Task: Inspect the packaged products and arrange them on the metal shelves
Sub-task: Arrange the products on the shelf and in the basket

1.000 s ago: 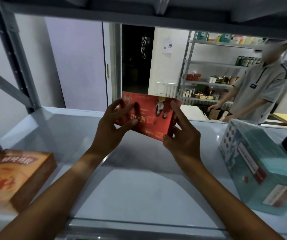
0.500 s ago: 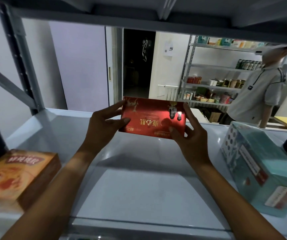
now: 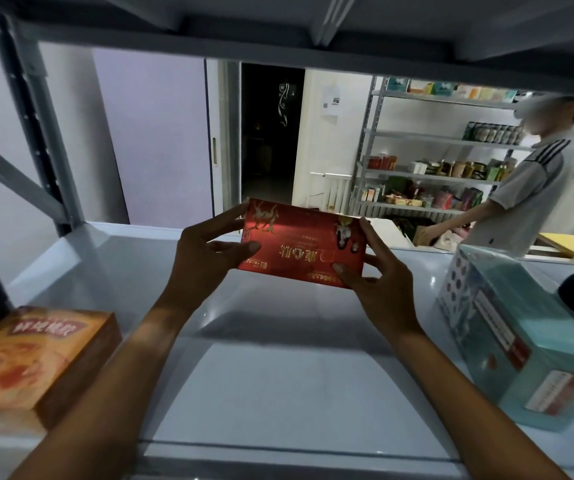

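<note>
Red and gold-printed, the flat box (image 3: 301,245) is held up over the middle of the metal shelf (image 3: 261,375), clear of its surface, with its printed face toward the camera and the lettering upside down. The left hand (image 3: 206,261) pinches its left end, thumb on the front and fingers behind; the right hand (image 3: 379,282) grips its right end the same way, thumb near the lower corner. Both hands are curled round the box, so neither is free.

This looks like the inspecting step. To do it well, the box likely needs turning so the print reads upright, with both ends kept supported so it does not slip. The bare stretch of shelf below it seems the natural spot to set it down, between the orange box (image 3: 32,358) near left and the teal box (image 3: 520,341) on the right, and apart from both. Beyond, another person (image 3: 527,192) stands by a far stocked rack (image 3: 427,174).
</note>
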